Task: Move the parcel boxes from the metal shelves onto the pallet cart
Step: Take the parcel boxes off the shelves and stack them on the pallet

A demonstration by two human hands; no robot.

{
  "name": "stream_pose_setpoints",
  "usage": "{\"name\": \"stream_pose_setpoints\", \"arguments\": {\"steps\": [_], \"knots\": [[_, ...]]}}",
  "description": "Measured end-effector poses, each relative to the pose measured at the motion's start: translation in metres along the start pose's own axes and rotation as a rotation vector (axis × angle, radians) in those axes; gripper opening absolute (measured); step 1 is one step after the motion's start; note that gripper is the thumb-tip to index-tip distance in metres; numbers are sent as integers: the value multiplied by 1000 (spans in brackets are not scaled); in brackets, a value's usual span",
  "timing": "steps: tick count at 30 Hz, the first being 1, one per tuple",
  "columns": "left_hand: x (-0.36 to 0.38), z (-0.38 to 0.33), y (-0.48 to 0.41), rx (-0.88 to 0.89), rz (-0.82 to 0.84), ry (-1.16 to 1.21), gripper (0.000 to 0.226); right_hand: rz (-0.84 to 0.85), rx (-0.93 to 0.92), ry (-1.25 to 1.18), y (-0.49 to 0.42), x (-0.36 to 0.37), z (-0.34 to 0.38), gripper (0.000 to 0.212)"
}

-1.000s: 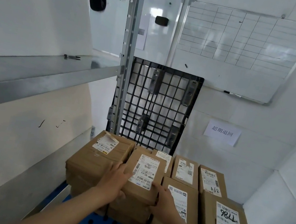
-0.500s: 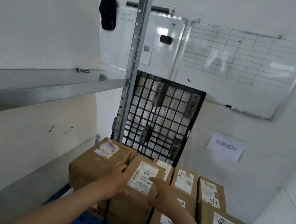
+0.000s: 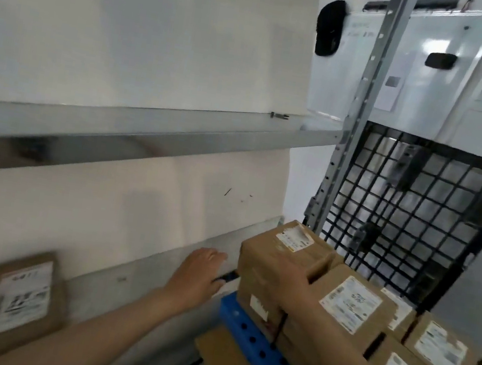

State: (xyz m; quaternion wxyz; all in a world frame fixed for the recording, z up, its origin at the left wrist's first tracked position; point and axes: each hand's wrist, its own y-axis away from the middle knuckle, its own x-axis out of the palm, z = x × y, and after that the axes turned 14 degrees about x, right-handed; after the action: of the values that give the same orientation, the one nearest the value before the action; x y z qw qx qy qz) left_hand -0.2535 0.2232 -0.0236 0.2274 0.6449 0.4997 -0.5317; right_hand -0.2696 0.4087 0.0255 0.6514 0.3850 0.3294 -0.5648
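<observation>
Several brown parcel boxes with white labels point(image 3: 350, 303) sit stacked on the blue pallet cart point(image 3: 251, 348) at the lower right. My right hand point(image 3: 291, 274) rests on top of the stack, against the leftmost box point(image 3: 273, 250); it is blurred and seems to hold nothing. My left hand point(image 3: 200, 273) is open in the air to the left of the stack, above the gap between cart and shelving. More labelled parcel boxes point(image 3: 16, 298) stand on the lower metal shelf at the bottom left.
A bare metal shelf point(image 3: 146, 132) runs across the left at mid height, with a grey upright post point(image 3: 360, 106) at its right end. A black grid pallet point(image 3: 416, 225) leans on the wall behind the cart. Whiteboards point(image 3: 415, 71) and a black cap point(image 3: 329, 27) hang above.
The view has swung left toward the shelves. My left hand has left the labelled box and moved left off the stack. My right hand has shifted left across the box tops.
</observation>
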Motion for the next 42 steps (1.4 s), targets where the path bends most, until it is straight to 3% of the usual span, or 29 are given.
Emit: {"name": "stream_pose_setpoints", "arguments": {"steps": [4,8,17,20,27,32,35,42], "knots": [[-19,34,51,-155,-46,-61,49,76,-156,18,5,29,50,35],[-44,56,102,-288,-103,-91,46,158,-274,-17,18,54,98,58],[-93,84,245,-550,-227,-93,44,187,-427,33,78,107,189,59],[-111,84,308,-586,-279,-108,35,180,-462,50,116,128,220,58],[-146,90,484,-681,-247,-165,39,183,-548,39,241,197,284,46],[-166,84,598,-734,-347,-67,30,274,-567,122,323,243,318,57],[-185,76,638,-803,-409,0,11,314,-584,117,353,262,338,58],[-203,84,698,-912,-364,-82,25,321,-683,250,395,296,396,56]]}}
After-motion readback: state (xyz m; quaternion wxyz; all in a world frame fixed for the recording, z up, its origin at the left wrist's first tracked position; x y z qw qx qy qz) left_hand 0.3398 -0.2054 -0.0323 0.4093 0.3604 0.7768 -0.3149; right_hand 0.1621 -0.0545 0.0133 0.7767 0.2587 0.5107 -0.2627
